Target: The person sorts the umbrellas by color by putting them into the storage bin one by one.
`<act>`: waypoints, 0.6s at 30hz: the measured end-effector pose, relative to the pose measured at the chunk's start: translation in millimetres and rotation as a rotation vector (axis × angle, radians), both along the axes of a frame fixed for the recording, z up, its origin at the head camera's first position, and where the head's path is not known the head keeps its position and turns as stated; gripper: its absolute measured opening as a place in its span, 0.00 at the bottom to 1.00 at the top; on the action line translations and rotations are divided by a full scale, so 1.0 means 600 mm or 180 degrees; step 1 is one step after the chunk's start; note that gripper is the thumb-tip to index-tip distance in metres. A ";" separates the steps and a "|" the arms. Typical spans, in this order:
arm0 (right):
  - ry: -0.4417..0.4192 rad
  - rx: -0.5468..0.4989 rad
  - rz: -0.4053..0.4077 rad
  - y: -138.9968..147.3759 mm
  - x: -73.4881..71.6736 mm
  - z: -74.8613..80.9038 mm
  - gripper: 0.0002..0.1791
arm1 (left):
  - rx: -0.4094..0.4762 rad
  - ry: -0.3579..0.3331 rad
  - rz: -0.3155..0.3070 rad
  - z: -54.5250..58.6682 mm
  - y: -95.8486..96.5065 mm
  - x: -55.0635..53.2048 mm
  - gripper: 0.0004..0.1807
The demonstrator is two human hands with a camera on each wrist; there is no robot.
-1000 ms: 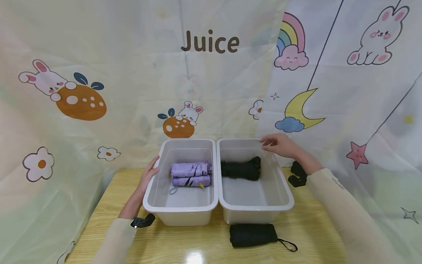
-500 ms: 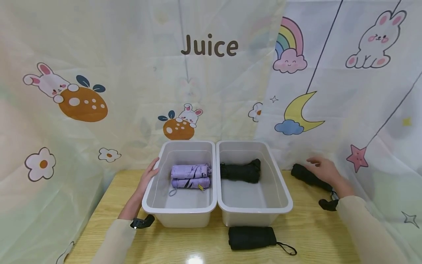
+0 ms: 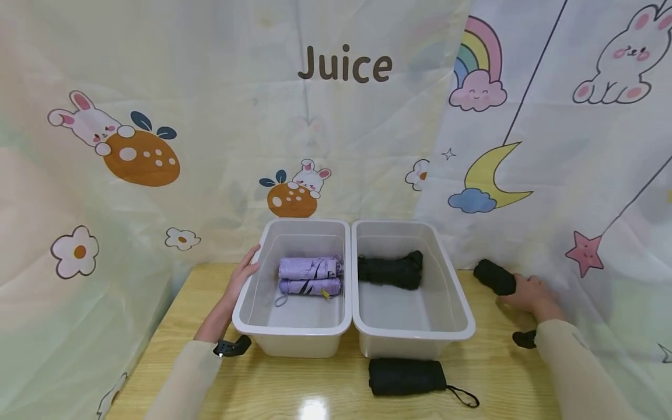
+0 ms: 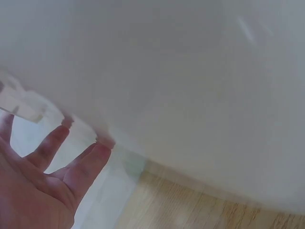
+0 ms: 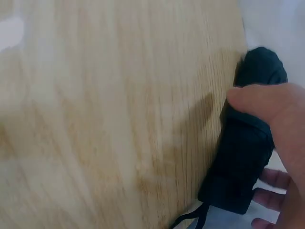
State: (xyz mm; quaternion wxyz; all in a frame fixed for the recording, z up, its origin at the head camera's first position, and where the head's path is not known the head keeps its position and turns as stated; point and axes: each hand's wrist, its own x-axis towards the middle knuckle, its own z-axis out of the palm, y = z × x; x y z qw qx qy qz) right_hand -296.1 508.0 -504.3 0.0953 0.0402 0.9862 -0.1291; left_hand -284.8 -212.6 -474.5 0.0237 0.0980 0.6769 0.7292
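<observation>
My right hand [image 3: 529, 293] grips a black folded umbrella [image 3: 493, 276] at the table's far right edge. In the right wrist view, the thumb crosses over this umbrella [image 5: 243, 148] and the other fingers come round its far side; a cord loop hangs from its lower end. My left hand [image 3: 238, 283] rests against the outer left side of the left white bin [image 3: 291, 331]. The left wrist view has its spread fingertips [image 4: 102, 150] touching the bin's wall. Two purple folded umbrellas [image 3: 308, 268] lie inside that bin, and a black folded umbrella [image 3: 391, 269] lies in the right white bin [image 3: 415, 335].
Another black folded umbrella [image 3: 406, 376] with a wrist loop lies on the wooden table [image 3: 262, 385] in front of the right bin. The bins stand side by side. A printed curtain [image 3: 220, 146] hangs behind the table and at both sides.
My right hand has moved from above the right bin's rim rightward to the black umbrella on the table and now grips it. The left hand stays on the left bin; the view has shifted slightly.
</observation>
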 end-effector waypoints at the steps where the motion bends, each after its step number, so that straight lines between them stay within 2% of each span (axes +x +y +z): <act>1: -0.0012 0.0024 -0.0052 -0.001 0.000 0.000 0.58 | 0.0009 -0.0010 0.0006 -0.001 0.001 0.000 0.30; 4: 0.0070 -0.0032 -0.0069 -0.007 -0.005 -0.003 0.56 | 0.0028 -0.0031 0.0025 -0.003 0.002 -0.001 0.30; 13: 0.0162 -0.0137 0.0012 -0.027 -0.019 -0.040 0.65 | 0.0033 0.0029 -0.0031 0.000 0.007 -0.001 0.30; 18: 0.0253 -0.0218 -0.0278 -0.050 -0.023 -0.049 0.67 | 0.0046 -0.0029 0.0020 -0.001 0.001 -0.001 0.29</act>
